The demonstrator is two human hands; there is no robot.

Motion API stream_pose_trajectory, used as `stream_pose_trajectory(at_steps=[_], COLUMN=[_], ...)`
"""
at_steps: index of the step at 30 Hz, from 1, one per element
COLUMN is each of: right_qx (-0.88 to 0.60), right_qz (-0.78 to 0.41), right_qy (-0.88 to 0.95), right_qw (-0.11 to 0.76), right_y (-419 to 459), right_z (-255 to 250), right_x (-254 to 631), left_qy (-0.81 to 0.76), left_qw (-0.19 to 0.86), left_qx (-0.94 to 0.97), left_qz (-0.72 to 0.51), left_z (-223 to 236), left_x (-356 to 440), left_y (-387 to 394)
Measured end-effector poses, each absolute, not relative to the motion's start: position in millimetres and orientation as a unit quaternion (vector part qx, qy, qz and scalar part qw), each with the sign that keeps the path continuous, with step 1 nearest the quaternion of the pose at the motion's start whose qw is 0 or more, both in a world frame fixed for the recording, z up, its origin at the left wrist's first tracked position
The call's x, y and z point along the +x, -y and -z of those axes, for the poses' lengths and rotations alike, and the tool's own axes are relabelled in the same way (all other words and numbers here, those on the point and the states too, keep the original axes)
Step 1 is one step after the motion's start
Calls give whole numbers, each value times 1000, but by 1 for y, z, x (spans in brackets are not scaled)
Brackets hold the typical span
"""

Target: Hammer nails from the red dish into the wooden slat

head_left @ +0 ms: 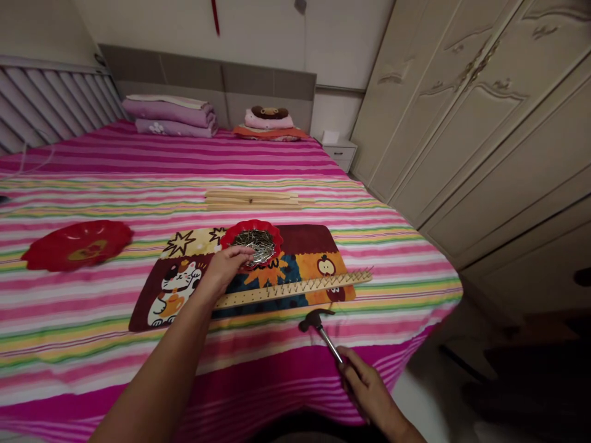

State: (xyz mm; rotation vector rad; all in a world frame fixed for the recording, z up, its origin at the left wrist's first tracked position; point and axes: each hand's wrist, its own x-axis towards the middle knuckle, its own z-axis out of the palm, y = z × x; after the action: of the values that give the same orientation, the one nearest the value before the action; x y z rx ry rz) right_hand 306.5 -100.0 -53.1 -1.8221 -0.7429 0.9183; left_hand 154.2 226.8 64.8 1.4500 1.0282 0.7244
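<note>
My left hand (231, 263) reaches over the near left rim of a small red bowl (279, 234) filled with nails (259, 245). Its fingertips are pressed together at the nails; whether a nail is between them is too small to see. My right hand (367, 387) is wrapped round the handle of a claw hammer (327, 335), whose head is over the striped bedspread. Between the hands lies a narrow wooden strip (247, 297) on a patterned mat (143, 304). Several nails stand up along its middle and right part, while the left part shows small holes.
Several bare wooden strips (252, 200) lie behind the mat on the bed. A red scalloped tray (111, 231) sits at the left. Folded bedding (173, 117) is stacked near the headboard (184, 77). A wardrobe (443, 111) stands beyond the bed's right edge.
</note>
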Motion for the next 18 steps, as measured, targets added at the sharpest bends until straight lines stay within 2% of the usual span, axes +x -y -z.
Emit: stream_pose_trajectory(at_steps=[4, 10, 18], right_qx=[-742, -759, -776], right_qz=[-381, -354, -321], right_qy=[309, 330, 357], right_qw=[457, 435, 409], right_y=[99, 100, 100], right_z=[47, 44, 41], right_x=[306, 306, 308], left_qy=[-443, -486, -473], left_qw=[643, 624, 628], left_qx=[558, 543, 540], left_qz=[-282, -283, -300], left_z=[-69, -50, -32], left_x=[130, 116, 136], left_y=[-207, -185, -173])
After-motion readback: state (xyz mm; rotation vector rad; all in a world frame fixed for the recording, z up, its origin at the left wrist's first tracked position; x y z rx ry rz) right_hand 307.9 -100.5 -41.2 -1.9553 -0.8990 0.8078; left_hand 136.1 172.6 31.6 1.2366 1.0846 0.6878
